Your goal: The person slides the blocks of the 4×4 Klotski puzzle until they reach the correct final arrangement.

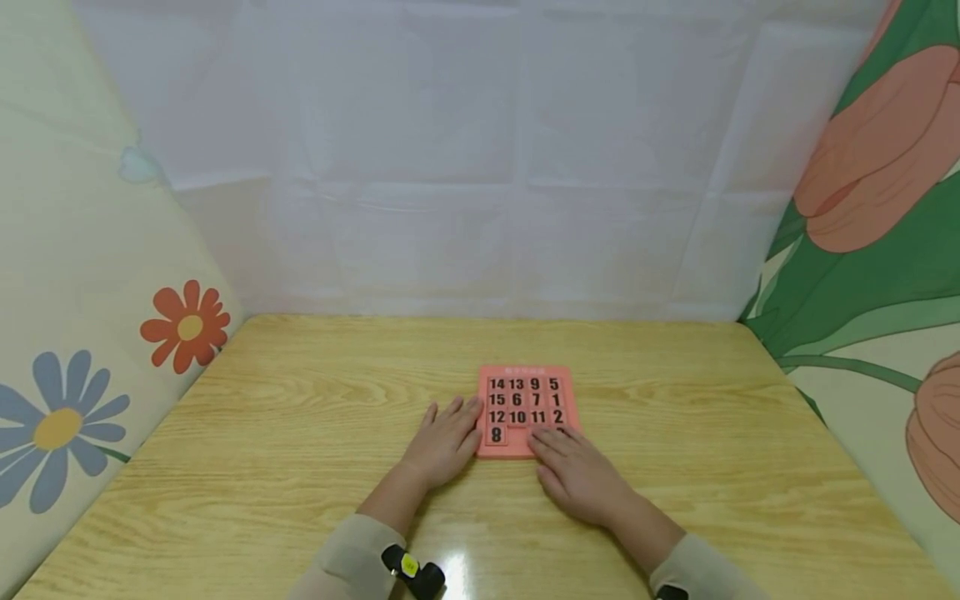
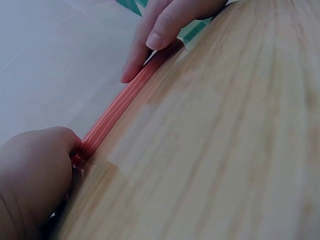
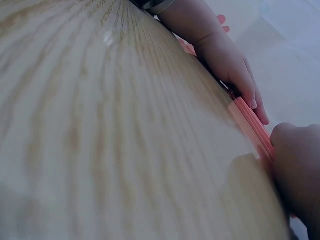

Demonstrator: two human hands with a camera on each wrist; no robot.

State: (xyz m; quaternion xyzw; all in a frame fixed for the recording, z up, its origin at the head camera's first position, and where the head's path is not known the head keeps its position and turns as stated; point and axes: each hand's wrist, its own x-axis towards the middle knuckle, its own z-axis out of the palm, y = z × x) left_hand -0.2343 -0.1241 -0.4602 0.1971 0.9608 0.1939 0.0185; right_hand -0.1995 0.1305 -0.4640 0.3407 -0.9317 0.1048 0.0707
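Pink number board [image 1: 574, 408]: flat on the wooden table [image 1: 300, 417], 5 o'clock from the head view's middle; clock below is read on the board, 12 at its far edge.
Left hand [image 1: 444, 442]: mine, along the board's side from 9 to 8 o'clock; fingers fairly straight, touching, clamped on nothing.
Right hand [image 1: 581, 477]: mine, at 5 o'clock; fingers extended over the near row, thumb apart from them, no pinch seen. Pressing a tile or just resting, cannot tell.
Number 8 tile [image 1: 496, 435]: 7 o'clock corner, bare slot [image 1: 517, 438] just beside it near 6.
Covered: near row at 5 o'clock, under my fingers; numbers mostly hidden.
Skid risk: a hard push toward 9 could twist the board if my left hand braces it weakly.
Jam risk: a skewed push could bind a tile against number 10 tile [image 1: 517, 417], at the slot's 12 o'clock.
Wrong-tile risk: spread fingertips could drag a neighbour too.
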